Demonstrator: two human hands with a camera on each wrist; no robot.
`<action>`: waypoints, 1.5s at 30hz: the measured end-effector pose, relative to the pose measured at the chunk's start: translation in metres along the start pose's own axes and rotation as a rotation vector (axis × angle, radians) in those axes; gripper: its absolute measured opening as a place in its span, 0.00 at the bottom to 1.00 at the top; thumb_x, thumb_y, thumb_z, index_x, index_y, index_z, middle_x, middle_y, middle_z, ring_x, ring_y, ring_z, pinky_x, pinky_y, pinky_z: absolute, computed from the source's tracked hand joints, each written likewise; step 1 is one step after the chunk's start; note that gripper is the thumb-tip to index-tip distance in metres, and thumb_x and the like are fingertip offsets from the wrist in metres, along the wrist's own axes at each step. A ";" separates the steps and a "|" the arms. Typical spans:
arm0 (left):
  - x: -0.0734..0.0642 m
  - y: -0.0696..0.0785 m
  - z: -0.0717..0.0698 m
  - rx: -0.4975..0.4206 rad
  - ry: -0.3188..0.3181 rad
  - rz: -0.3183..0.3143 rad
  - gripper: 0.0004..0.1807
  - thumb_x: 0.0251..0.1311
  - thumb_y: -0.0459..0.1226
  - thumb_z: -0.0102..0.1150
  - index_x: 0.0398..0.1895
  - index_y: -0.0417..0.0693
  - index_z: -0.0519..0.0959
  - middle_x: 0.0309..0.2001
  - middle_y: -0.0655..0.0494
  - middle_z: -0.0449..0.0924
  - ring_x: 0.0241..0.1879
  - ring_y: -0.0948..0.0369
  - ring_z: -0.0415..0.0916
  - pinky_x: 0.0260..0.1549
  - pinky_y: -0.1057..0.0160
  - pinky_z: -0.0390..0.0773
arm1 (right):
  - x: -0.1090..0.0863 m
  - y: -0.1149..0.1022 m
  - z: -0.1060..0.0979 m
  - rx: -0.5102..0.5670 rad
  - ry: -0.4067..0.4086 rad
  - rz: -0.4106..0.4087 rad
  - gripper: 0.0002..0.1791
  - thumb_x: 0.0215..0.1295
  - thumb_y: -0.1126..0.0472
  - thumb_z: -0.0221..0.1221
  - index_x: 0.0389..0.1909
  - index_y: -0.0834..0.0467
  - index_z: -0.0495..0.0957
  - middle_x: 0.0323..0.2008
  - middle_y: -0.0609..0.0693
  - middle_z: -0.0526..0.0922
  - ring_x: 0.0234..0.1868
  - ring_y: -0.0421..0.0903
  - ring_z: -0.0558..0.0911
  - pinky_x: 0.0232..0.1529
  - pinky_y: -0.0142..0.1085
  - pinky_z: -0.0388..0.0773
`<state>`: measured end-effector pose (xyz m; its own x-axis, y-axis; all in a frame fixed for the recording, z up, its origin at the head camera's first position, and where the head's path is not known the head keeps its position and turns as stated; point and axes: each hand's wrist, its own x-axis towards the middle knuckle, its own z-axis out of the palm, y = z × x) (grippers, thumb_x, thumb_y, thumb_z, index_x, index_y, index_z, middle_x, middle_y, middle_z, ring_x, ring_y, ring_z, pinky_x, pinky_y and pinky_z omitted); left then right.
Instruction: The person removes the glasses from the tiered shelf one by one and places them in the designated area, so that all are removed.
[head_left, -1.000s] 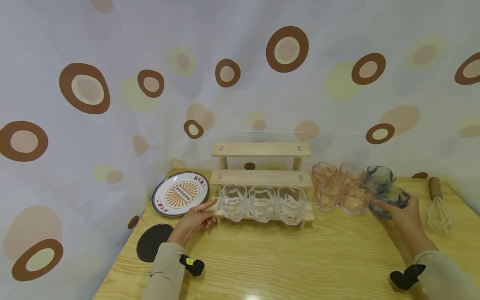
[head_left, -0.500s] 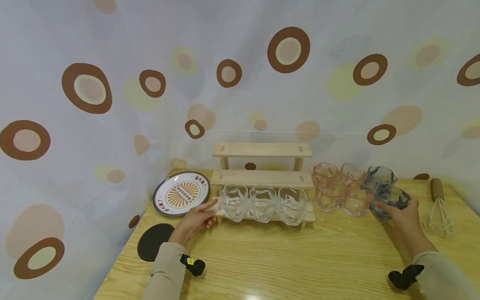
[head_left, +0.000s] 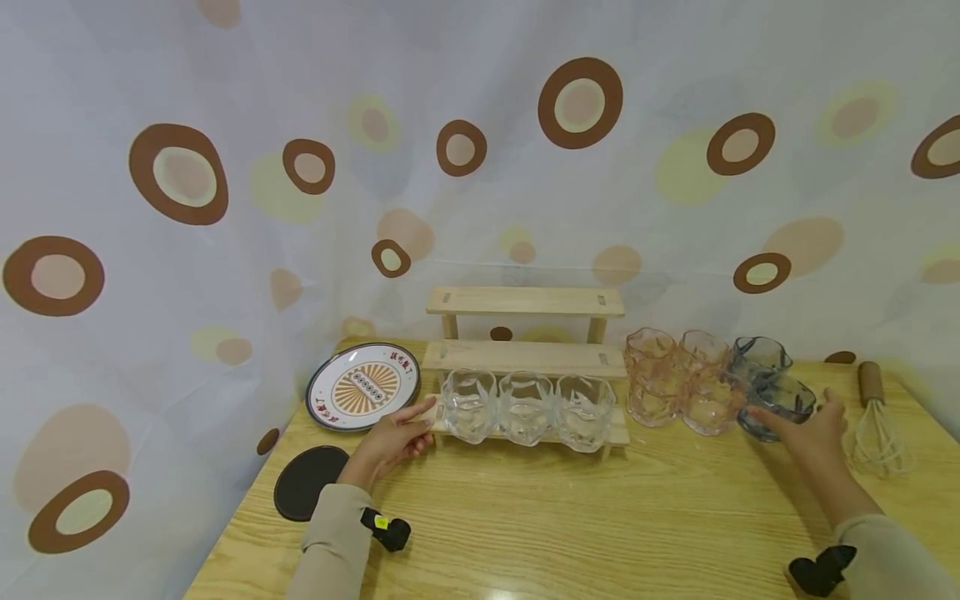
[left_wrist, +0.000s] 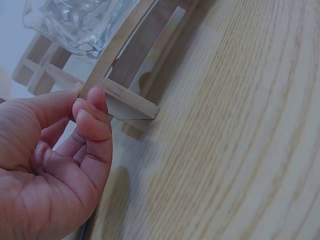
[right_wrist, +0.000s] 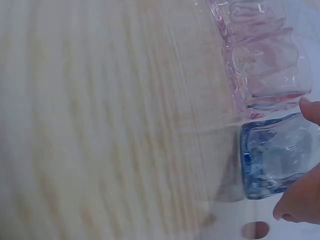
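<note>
My left hand (head_left: 390,446) pinches the left end of the lowest board of a three-tier wooden rack (head_left: 525,357); thumb and fingers meet on the board (left_wrist: 125,40) in the left wrist view. Three clear wavy glasses (head_left: 527,408) stand in a row on that lowest tier. At the right, my right hand (head_left: 816,437) surrounds the front blue glass (head_left: 782,400) with thumb and fingers spread, a gap showing between fingers and glass on its right. The right wrist view shows this blue glass (right_wrist: 272,155) upright on the table, between thumb and fingertips.
Another blue glass (head_left: 759,357) stands behind the front one. Several pink glasses (head_left: 711,404) are grouped to their left. A whisk (head_left: 873,408) lies at the far right. Left of the rack are a patterned plate (head_left: 363,387) and a round black mat (head_left: 309,483). A dotted curtain (head_left: 495,208) hangs behind.
The right hand's fingers have spread off the front blue glass, widening the gap on its right. The glass stays beside the pink ones. The left hand keeps its place on the rack.
</note>
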<state>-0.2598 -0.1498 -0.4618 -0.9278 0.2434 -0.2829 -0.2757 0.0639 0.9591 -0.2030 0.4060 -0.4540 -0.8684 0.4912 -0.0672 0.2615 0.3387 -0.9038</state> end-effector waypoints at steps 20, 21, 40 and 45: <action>-0.004 0.001 -0.001 -0.004 -0.002 0.011 0.26 0.67 0.32 0.51 0.69 0.50 0.65 0.22 0.55 0.77 0.20 0.66 0.66 0.21 0.72 0.68 | -0.067 -0.069 0.027 0.079 -0.142 -0.323 0.54 0.68 0.54 0.56 0.72 0.50 0.19 0.71 0.65 0.28 0.71 0.60 0.28 0.69 0.51 0.34; -0.004 0.001 0.000 -0.005 -0.004 0.015 0.26 0.67 0.32 0.51 0.69 0.49 0.65 0.22 0.55 0.77 0.20 0.67 0.66 0.21 0.72 0.68 | -0.070 -0.073 0.032 0.095 -0.172 -0.316 0.54 0.68 0.54 0.55 0.72 0.50 0.19 0.71 0.65 0.29 0.71 0.60 0.29 0.69 0.50 0.33; 0.000 0.000 0.002 -0.008 0.004 0.014 0.26 0.67 0.32 0.51 0.68 0.51 0.66 0.22 0.55 0.77 0.20 0.66 0.66 0.21 0.72 0.68 | -0.110 -0.104 0.128 0.193 -0.470 -0.367 0.55 0.61 0.59 0.63 0.75 0.52 0.31 0.67 0.68 0.45 0.69 0.65 0.47 0.66 0.60 0.44; 0.001 0.000 0.001 -0.015 -0.010 0.009 0.26 0.67 0.32 0.52 0.69 0.50 0.66 0.22 0.56 0.78 0.20 0.67 0.67 0.21 0.71 0.68 | -0.113 -0.107 0.143 0.197 -0.477 -0.355 0.55 0.61 0.58 0.64 0.75 0.51 0.31 0.69 0.67 0.41 0.70 0.65 0.44 0.66 0.61 0.45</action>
<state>-0.2601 -0.1490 -0.4620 -0.9277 0.2531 -0.2744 -0.2714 0.0474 0.9613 -0.1935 0.1996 -0.4103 -0.9924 -0.0518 0.1114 -0.1206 0.2394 -0.9634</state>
